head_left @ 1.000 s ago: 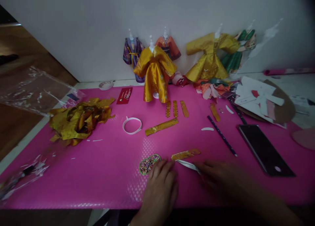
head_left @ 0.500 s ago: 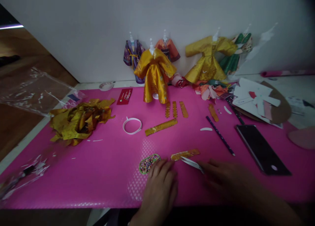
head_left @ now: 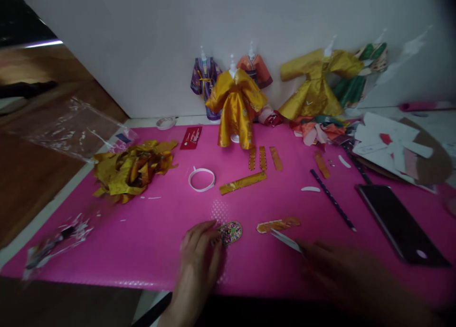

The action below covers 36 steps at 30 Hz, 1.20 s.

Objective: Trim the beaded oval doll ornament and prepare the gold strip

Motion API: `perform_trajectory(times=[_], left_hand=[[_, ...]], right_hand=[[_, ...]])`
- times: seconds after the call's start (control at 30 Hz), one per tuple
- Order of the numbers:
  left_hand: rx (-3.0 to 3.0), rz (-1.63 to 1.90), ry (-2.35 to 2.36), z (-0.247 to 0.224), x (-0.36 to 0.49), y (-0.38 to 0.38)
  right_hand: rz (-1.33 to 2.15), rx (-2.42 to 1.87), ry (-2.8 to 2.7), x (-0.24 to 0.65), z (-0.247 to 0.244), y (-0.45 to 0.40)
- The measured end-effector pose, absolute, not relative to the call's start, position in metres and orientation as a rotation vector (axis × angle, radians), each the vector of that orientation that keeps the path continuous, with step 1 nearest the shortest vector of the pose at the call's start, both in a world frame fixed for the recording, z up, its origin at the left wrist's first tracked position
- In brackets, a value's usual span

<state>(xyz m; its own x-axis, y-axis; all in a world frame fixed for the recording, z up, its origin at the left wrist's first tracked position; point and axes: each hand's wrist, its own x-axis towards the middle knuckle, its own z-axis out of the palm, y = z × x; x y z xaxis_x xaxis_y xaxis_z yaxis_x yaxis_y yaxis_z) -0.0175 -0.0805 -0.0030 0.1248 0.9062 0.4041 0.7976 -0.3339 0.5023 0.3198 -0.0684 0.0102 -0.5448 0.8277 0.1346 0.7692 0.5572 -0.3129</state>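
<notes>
Both hands sit low over the pink table cover (head_left: 160, 251) in the head view, apart from each other. The left hand (head_left: 201, 255) bends its fingers at the left end of a small oval dish (head_left: 232, 233) of coloured specks (beads, perhaps; too small to tell), probably to steady it; whether they pinch or merely rest, I cannot tell. The right hand (head_left: 335, 270), dim and blurred, grips a pale pointed tool (head_left: 287, 240) at a slant, likely for fine control, its tip at the near edge of a gold strip (head_left: 278, 224). That strip lies flat, right of the dish. Pencil (head_left: 333, 199) and phone (head_left: 402, 225) lie farther right, perhaps for easy reach; gold scraps (head_left: 135, 170) are heaped at the left.
</notes>
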Motion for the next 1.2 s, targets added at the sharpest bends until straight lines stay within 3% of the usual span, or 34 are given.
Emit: perform_trajectory(times=[0.43, 1.2], left_hand=[[2.197, 0.883, 1.687, -0.013, -0.019, -0.087], [2.153, 1.012, 1.627, -0.001, -0.002, -0.094]], right_hand=[[0.328, -1.217, -2.58, 0.306, -0.002, -0.076], [0.428, -1.364, -2.457, 0.295, -0.006, -0.089]])
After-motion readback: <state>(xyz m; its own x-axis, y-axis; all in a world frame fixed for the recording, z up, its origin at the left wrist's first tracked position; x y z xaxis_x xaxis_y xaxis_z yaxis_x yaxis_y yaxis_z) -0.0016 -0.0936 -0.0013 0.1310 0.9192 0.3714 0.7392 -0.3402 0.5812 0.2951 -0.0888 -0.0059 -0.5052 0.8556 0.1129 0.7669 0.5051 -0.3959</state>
